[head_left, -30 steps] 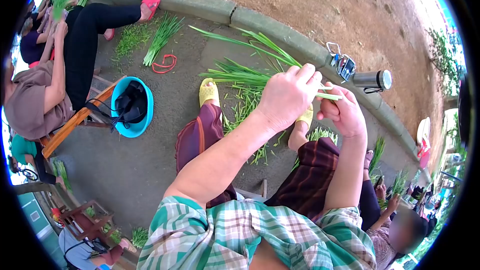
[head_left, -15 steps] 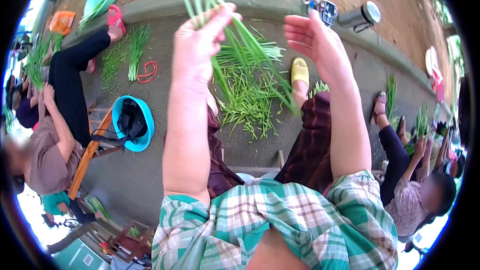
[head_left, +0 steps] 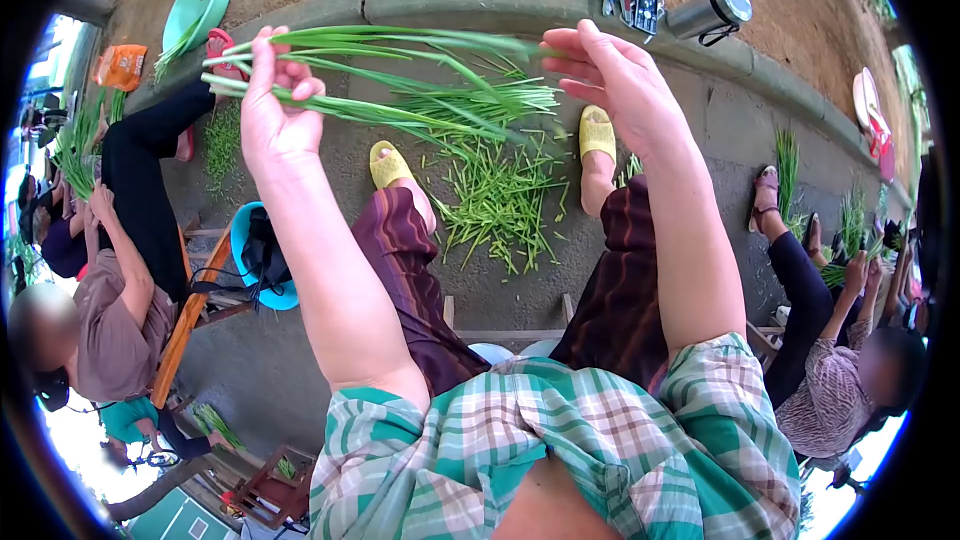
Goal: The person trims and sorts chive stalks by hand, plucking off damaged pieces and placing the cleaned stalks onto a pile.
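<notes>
A few long green onion stalks (head_left: 400,45) with pale ends are pinched in my left hand (head_left: 280,105), and their leaves stretch sideways to the right, blurred at the tips. My right hand (head_left: 620,75) is open, palm turned inward, fingers stretched out close to the leaf tips; I cannot tell whether they touch. Below, between my feet, lies a loose heap of short cut green pieces (head_left: 500,200). Longer green stalks (head_left: 480,105) lie at the far side of that heap, partly behind the held leaves.
A concrete kerb (head_left: 450,2) runs across the far side, with a metal flask (head_left: 705,15) and a small metal item (head_left: 640,8) on it. A blue basin (head_left: 282,292) holding black things stands at left, beside a wooden chair. People with green stalks sit on both sides.
My left hand has moved left, and the stalks have swung from hanging down to lying sideways. My right hand has shifted slightly left and stays open.
</notes>
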A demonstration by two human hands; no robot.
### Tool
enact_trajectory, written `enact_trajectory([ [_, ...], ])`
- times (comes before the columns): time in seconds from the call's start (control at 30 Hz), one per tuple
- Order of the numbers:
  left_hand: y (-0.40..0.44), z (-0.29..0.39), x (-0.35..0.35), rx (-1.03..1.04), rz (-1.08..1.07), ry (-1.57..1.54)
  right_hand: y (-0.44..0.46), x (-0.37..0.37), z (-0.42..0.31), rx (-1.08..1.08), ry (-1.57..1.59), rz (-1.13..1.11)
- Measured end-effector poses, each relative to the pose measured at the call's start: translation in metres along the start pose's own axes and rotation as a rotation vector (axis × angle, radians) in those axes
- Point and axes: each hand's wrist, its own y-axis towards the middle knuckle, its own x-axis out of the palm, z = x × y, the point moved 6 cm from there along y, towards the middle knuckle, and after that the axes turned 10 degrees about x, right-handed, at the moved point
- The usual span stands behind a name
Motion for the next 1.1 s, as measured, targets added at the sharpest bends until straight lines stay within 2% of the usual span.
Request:
enact_trajectory([
  [0.23, 0.004, 0.020, -0.021, 0.027, 0.114, -0.087, 0.005, -0.013, 0.005, 0.013, -0.028, 0.087],
  [0.33, 0.004, 0.023, -0.023, 0.018, 0.145, -0.118, 0.010, -0.009, 0.012, -0.004, -0.242, 0.114],
  [0.57, 0.003, 0.028, -0.025, -0.007, 0.153, -0.182, 0.025, 0.005, 0.034, 0.021, -0.438, 0.038],
  [0.6, 0.003, 0.028, -0.025, -0.015, 0.154, -0.207, 0.020, 0.010, 0.028, 0.103, -0.493, 0.049],
  [0.63, 0.003, 0.028, -0.026, -0.015, 0.154, -0.211, 0.019, 0.011, 0.027, 0.101, -0.497, 0.051],
  [0.7, 0.004, 0.029, -0.027, -0.023, 0.156, -0.224, 0.019, 0.018, 0.036, 0.284, -0.207, -0.073],
  [0.83, 0.004, 0.034, -0.033, -0.004, 0.125, -0.218, 0.014, 0.022, 0.030, 0.308, -0.082, -0.127],
  [0.97, 0.007, 0.039, -0.040, 0.034, 0.128, -0.195, 0.012, 0.018, 0.028, 0.278, -0.086, -0.136],
  [1.1, 0.007, 0.040, -0.040, 0.060, 0.121, -0.176, 0.013, 0.015, 0.024, 0.167, -0.240, -0.137],
])
